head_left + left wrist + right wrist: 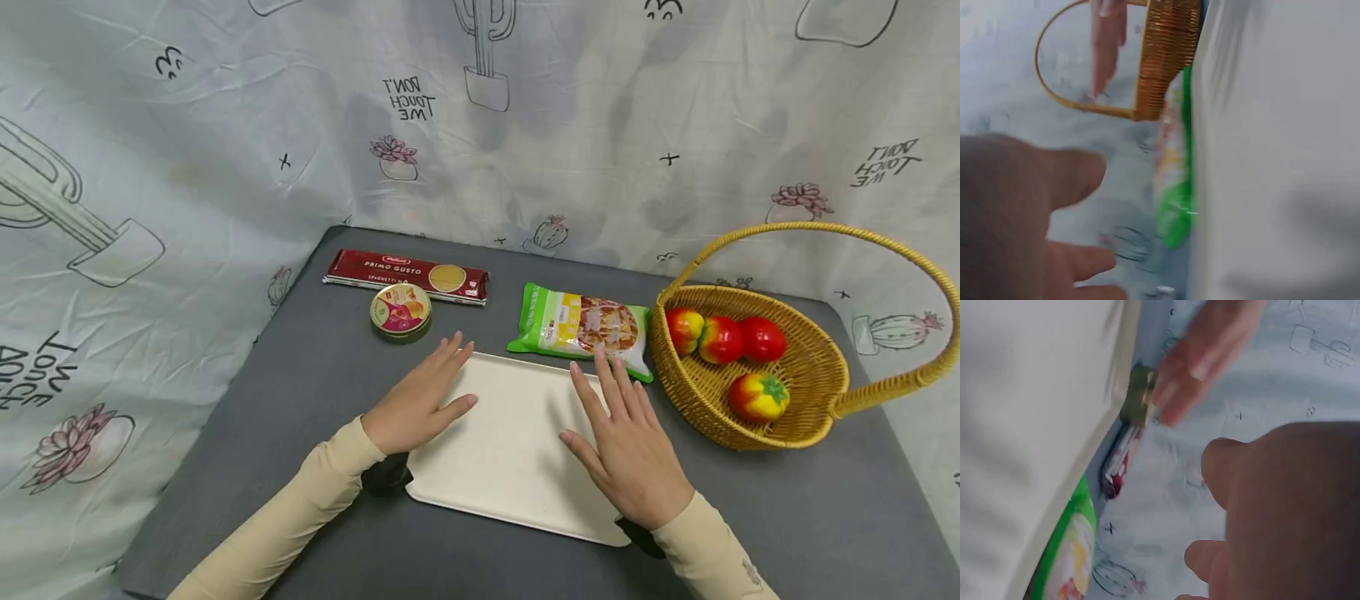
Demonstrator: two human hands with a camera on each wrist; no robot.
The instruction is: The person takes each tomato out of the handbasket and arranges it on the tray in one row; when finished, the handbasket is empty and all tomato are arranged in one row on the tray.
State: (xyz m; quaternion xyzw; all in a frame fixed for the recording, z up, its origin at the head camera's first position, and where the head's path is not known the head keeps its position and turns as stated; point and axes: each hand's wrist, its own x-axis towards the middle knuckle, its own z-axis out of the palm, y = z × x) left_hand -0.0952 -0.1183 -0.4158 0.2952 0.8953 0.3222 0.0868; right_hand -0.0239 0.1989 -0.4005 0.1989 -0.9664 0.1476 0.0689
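Both hands hover over a cream rectangular tray [510, 450] in the head view, fingers extended and nothing held. My left hand [422, 398] is over the tray's left side, its fingertips toward the far edge. Over the right side is my right hand [626, 442], fingers spread, the fingertips overlapping a green-edged food packet [581, 325] in this view. Beyond the left hand stands a round tin [401, 312] with a pink and gold lid. Behind the tin lies a dark red spaghetti packet [408, 275]. The left wrist view shows the tray [1285, 125] close up.
A yellow wicker basket [693, 400] with a tall arched handle stands at the right, close beside the green-edged packet. Inside it are several red and yellow toy fruits [722, 340]. A patterned cloth [585, 125] hangs behind the grey table [300, 367].
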